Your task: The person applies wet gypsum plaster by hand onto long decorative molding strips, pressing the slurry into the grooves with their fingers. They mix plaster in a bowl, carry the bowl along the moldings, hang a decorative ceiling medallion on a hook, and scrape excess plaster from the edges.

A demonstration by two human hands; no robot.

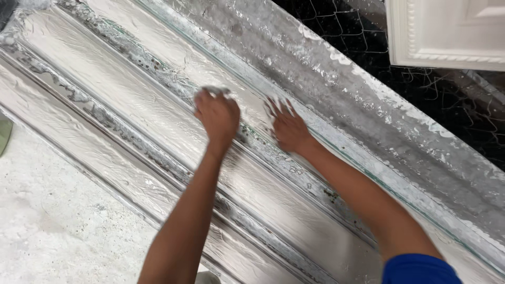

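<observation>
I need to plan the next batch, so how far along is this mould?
Done: shiny film lines the long grooved mould, with white residue crusted along its ridges. In hand: the left hand presses a small pale wad into a groove while the right hand lies flat beside it. Left: the stretch nearer the camera appears untouched, though I cannot tell for sure.

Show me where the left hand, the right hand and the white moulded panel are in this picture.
left hand (217,117), head view, on the back of the hand.
right hand (288,131), head view, on the back of the hand.
white moulded panel (447,31), head view, on its flat face at the top right.
</observation>
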